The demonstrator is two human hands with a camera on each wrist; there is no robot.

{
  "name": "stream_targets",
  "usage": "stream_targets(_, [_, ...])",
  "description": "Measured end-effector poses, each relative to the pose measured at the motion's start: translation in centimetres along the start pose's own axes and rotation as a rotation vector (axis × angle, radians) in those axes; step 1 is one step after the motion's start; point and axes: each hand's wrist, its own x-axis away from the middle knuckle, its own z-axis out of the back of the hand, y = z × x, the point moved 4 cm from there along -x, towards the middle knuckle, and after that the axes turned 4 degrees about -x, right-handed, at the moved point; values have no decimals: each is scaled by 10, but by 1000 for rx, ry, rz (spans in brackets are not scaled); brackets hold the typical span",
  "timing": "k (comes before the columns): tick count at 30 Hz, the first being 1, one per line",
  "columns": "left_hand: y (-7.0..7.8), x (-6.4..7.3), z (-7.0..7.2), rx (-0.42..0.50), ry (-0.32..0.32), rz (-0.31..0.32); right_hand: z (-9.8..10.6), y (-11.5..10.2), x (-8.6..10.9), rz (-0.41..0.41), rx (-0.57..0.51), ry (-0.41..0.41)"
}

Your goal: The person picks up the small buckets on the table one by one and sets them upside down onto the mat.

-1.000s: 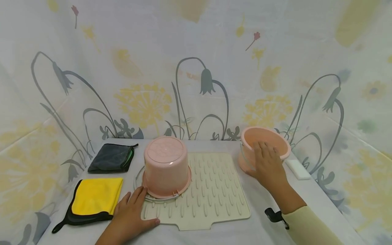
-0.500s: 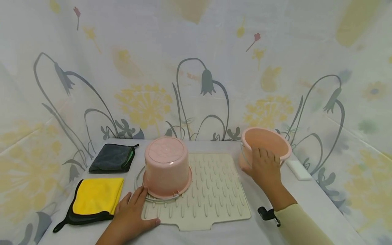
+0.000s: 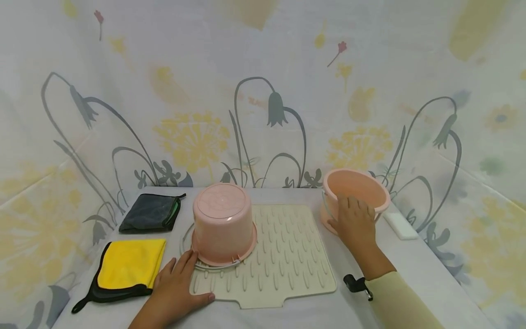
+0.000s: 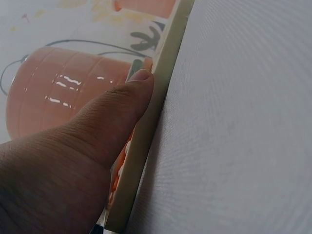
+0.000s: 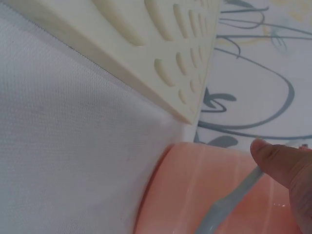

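A pink bucket (image 3: 222,224) stands upside down on a cream ridged mat (image 3: 287,256), its grey handle lying around its rim. My left hand (image 3: 174,285) rests at the mat's front left corner, fingers fairly straight beside that rim. In the left wrist view its thumb lies against the mat's edge (image 4: 146,141). Farther right, a second pink bucket (image 3: 363,185) stands upright. My right hand (image 3: 356,224) grips its near rim, fingers bent over into the bucket and thumb outside. That thumb is near the bucket's grey handle (image 5: 234,197) in the right wrist view. The fingertips are hidden.
A folded dark cloth (image 3: 149,213) lies at the back left. In front of it is a folded yellow cloth (image 3: 128,269) with black edging. Behind the right bucket lies a white slab (image 3: 399,223). A flower-printed curtain (image 3: 263,151) hangs behind the table.
My right hand's fingers have drawn back from deeper over the bucket and bent over its near rim. The right forearm has shifted slightly left. My left hand and the buckets stay in place.
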Motion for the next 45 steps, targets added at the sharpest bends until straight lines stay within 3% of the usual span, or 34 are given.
stream_targets(18, [-2, -1, -1, -9, -7, 15, -1, -1, -1, -32, -23, -20])
stream_targets(26, [1, 1, 1, -2, 0, 9, 8, -2, -1, 20, -35, 36])
stream_targets(39, [1, 0, 1, 2, -15, 15, 14, 9, 2, 56, -54, -14])
stream_targets(45, [0, 0, 0, -2, -10, 9, 20, 15, 7, 30, -97, 37])
